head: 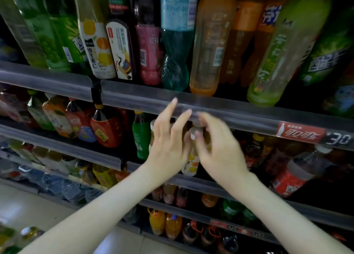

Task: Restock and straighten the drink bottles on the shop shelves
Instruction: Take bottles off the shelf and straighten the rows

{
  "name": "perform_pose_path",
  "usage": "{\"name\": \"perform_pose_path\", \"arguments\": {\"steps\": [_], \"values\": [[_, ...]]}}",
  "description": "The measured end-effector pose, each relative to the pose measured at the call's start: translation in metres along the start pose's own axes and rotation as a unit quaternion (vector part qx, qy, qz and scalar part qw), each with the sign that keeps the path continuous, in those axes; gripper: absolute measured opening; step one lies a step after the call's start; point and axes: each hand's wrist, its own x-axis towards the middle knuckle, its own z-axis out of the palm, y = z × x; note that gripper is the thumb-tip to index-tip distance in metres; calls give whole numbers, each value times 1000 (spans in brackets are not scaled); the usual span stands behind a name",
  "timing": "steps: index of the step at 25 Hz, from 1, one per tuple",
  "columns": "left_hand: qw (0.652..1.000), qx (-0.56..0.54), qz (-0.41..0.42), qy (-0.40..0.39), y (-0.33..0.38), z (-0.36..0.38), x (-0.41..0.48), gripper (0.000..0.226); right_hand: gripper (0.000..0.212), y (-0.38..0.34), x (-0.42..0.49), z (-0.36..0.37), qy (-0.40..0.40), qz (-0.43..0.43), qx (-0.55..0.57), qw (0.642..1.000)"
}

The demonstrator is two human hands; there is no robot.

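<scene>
shelf check, mid-task.

- small juice bottle [192, 160], white cap [193, 134], yellow-and-orange label: stood at the front of the second shelf, just beside a green soda bottle [140, 137], under the clear shelf rail [249, 117].
- right grip [216, 148]: fingers curled round the bottle's neck and cap. some motion blur is noted.
- left grip [168, 138]: fingers held straight and spread, pointing up past the rail. the palm is set against the bottle's left side and nothing is clasped.
- judged stage: one bottle is being seated or squared in its row, so straightening is under way and not finished.
- done, as far as shown: top shelf and lower shelves are seen well filled.
- left, by judgement: a pale green tea bottle [277, 62] and a red cola bottle [295, 175] are seen leaning, though lens bend may account for part of it. whether gaps remain behind the front rows cannot be told.
</scene>
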Motion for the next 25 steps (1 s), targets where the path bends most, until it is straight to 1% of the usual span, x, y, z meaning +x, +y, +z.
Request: {"name": "perform_pose_path", "arguments": {"steps": [1,2,4,6,7,9,11,13,14,17,20,23,25], "values": [[1000,6,25,18,1,-6,28,48,42,-3,20,-14,47,-51,-16,997],[998,23,46,26,1,-7,53,50,45,-4,41,-25,81,-79,-31,993],[995,72,56,27,-2,-2,93,53,55,-2,83,-38,119,-78,-57,988],[992,127,20,15,-8,7,120,59,63,1,116,-39,116,-32,-56,991],[989,149,4,3,-11,11,129,66,67,2,128,-38,102,-6,-29,994],[985,169,-3,-30,-14,16,140,78,75,3,146,-36,58,58,61,995],[991,130,-4,-43,-13,17,141,85,85,6,159,-34,21,121,125,985],[997,72,-12,-34,-11,14,138,87,91,9,165,-29,19,152,142,978],[998,57,-13,-32,-12,11,137,87,89,10,166,-26,30,152,146,977],[999,36,-5,-30,-15,4,132,85,75,11,158,-26,59,141,161,975],[1000,16,-5,-11,-12,-4,118,78,77,6,131,-41,82,113,214,967],[1000,10,-3,22,-4,-8,101,67,81,-2,104,-60,128,18,216,968],[1000,-21,17,16,8,-9,98,67,82,-5,92,-77,160,-34,215,963]]}}
